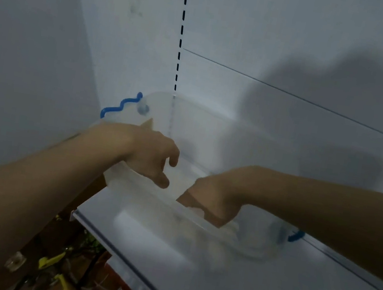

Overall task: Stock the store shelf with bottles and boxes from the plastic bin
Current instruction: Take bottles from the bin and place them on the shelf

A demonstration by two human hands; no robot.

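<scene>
Both forearms are bare, with no sleeve in view. The left hand [151, 156] and right hand [212, 198] wear no gloves, rings or watch.

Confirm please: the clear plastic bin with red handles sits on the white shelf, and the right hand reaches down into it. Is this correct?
Not quite. The head view shows that the handles of the clear plastic bin are blue, not red. The rest holds: the bin sits on the white shelf, and the right hand reaches down into it.

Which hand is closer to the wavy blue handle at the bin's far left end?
Left. The left hand hovers over the plastic bin just below that blue handle; the right hand reaches down inside, toward the opposite end.
</scene>
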